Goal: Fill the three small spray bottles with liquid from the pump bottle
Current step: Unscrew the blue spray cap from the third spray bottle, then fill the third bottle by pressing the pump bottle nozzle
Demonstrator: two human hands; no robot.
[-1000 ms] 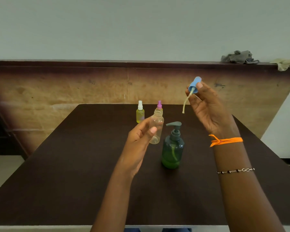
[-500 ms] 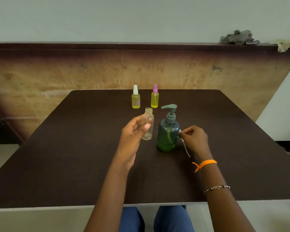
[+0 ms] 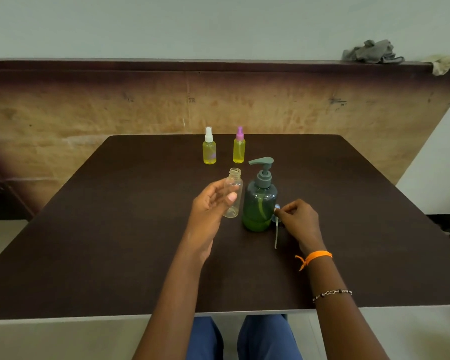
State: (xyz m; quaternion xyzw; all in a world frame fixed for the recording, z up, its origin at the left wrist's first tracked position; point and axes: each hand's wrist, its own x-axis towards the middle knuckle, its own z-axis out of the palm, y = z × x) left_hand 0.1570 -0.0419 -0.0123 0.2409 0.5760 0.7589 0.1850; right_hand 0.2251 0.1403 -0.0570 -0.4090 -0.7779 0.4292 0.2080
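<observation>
Fingers of your left hand (image 3: pixel 211 203) curl around the clear uncapped plastic spray bottle (image 3: pixel 233 194), held upright just left of the dark green pump bottle (image 3: pixel 259 201); your right hand's (image 3: pixel 298 219) grip pinches the blue spray cap (image 3: pixel 276 213) just right of it, low by the bench (image 3: pixel 115 242).

A dark brown table (image 3: pixel 115 255) stood against a worn wooden panel (image 3: pixel 89 107) topped by a dark ledge (image 3: pixel 166 65). Above it rose a pale, evenly lit wall (image 3: pixel 192 24). A grey rag (image 3: pixel 372 51) and a yellowish cloth (image 3: pixel 446 64) lay on the ledge.
</observation>
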